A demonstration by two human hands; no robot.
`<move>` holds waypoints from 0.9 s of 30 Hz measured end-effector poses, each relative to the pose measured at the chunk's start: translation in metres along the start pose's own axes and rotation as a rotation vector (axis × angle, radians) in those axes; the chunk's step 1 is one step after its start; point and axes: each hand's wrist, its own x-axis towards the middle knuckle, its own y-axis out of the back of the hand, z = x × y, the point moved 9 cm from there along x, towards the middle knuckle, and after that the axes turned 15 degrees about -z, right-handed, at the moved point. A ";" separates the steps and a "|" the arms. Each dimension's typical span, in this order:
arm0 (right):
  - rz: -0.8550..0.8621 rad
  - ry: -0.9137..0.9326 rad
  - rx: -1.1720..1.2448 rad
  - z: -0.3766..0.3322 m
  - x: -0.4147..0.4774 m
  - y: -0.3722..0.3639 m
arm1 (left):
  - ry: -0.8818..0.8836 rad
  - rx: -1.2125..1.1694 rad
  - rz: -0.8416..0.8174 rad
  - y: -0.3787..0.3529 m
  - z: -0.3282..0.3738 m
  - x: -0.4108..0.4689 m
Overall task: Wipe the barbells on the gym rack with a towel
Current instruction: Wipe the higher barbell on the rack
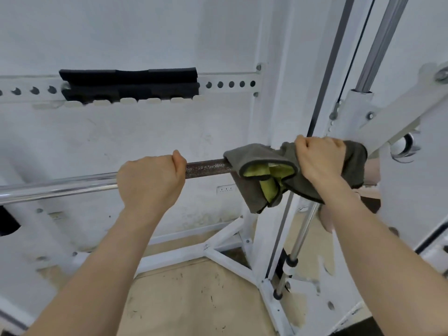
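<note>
Two bare forearms reach up from the bottom edge toward the barbell [208, 167], no sleeves showing anywhere along them. The left hand [151, 181] wears no glove, ring or watch, and the wrist is plain. The right hand [320, 161] is equally unadorned, wrist bare, no strap or band.

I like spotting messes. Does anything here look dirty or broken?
Nothing looks broken. The tan floor has dark scuffs, and the white wall looks smudged. The grey-and-yellow towel hangs bunched over the steel barbell.
</note>
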 end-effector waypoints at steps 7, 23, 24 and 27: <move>-0.028 0.443 -0.021 -0.201 -0.081 -0.019 | -0.127 -0.040 0.009 0.001 -0.003 -0.007; -0.334 0.680 -0.022 -0.247 -0.094 -0.022 | -0.012 -0.757 -0.193 0.018 -0.078 -0.032; -0.367 0.714 -0.046 -0.268 -0.100 -0.027 | 0.019 -0.680 -0.180 0.018 -0.101 -0.034; -0.440 0.841 -0.107 -0.338 -0.125 -0.038 | 0.148 -0.600 -0.166 0.018 -0.173 -0.048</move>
